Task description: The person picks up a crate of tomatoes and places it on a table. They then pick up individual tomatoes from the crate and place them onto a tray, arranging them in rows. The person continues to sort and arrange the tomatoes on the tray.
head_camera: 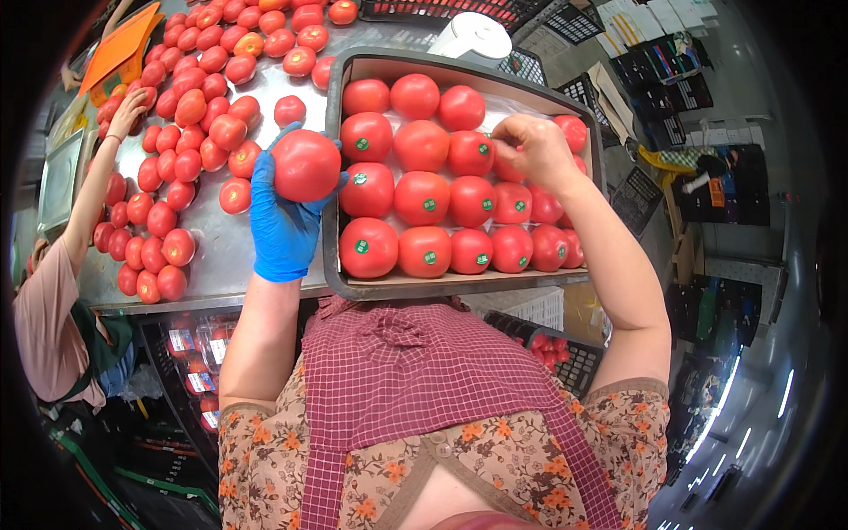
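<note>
My left hand (286,222), in a blue disposable glove, holds a large red tomato (307,165) at the left rim of a dark plastic crate (457,286). Inside the crate, tomatoes (423,199) lie in rows on a cardboard and clear film lining. Many of them carry a small green sticker (429,205). My bare right hand (535,147) is over the crate, thumb and fingertips pinched close beside a stickered tomato (471,153). Something small and greenish shows at those fingertips; whether they grip it is unclear. The hand and forearm hide part of the tomatoes below.
Loose tomatoes (192,106) cover much of the metal table (218,262) left of the crate. A co-worker's arm (99,169) reaches among them near an orange container (119,53). A white cylindrical object (472,38) stands behind the crate. Below the table edge are crates of packed tomatoes (199,377).
</note>
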{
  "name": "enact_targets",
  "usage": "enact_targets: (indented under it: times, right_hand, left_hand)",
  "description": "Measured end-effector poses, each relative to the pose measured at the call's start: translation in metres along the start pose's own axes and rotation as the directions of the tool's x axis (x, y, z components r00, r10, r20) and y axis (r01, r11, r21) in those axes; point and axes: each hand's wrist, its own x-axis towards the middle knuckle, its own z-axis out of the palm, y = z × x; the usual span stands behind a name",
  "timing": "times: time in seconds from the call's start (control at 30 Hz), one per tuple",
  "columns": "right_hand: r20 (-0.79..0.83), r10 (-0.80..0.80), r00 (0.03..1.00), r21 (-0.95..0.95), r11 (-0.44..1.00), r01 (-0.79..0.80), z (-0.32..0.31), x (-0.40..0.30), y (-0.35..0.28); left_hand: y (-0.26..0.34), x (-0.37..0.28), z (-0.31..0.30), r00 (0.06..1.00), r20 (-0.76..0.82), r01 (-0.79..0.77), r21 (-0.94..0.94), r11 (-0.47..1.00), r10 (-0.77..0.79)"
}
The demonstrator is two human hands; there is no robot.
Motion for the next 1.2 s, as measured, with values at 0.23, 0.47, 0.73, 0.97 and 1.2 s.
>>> enact_targets:
  times: [0.23, 0.47, 0.73, 0.97, 1.2]
  right_hand:
    - [0.024, -0.099, 0.995, -0.176, 0.979, 0.102, 0.008, -0.009, -0.007]
    - [0.103, 0.109, 0.989, -0.135, 0.986, -0.095, 0.004, 0.001, -0.017]
    - [0.076, 0.17, 0.983, 0.018, 0.985, -0.172, 0.007, 0.001, -0.011]
    - [0.07, 0.127, 0.989, -0.005, 0.992, -0.127, 0.011, -0.002, -0.008]
    - [0.009, 0.123, 0.992, 0.013, 0.992, -0.123, 0.01, -0.005, -0.012]
  left_hand:
    - [0.0, 0.002, -0.001, 0.999, 0.034, -0.003, -0.014, 1.0, 0.004]
    - [-0.002, 0.004, -0.007, 1.0, 0.011, 0.0, -0.047, 0.999, 0.001]
    - [-0.003, 0.002, -0.006, 1.0, -0.006, -0.007, -0.035, 0.999, 0.007]
    - [-0.004, 0.003, -0.008, 0.998, -0.03, -0.046, 0.008, 0.999, 0.046]
    - [-0.004, 0.002, -0.004, 0.998, -0.022, -0.055, 0.04, 0.998, 0.056]
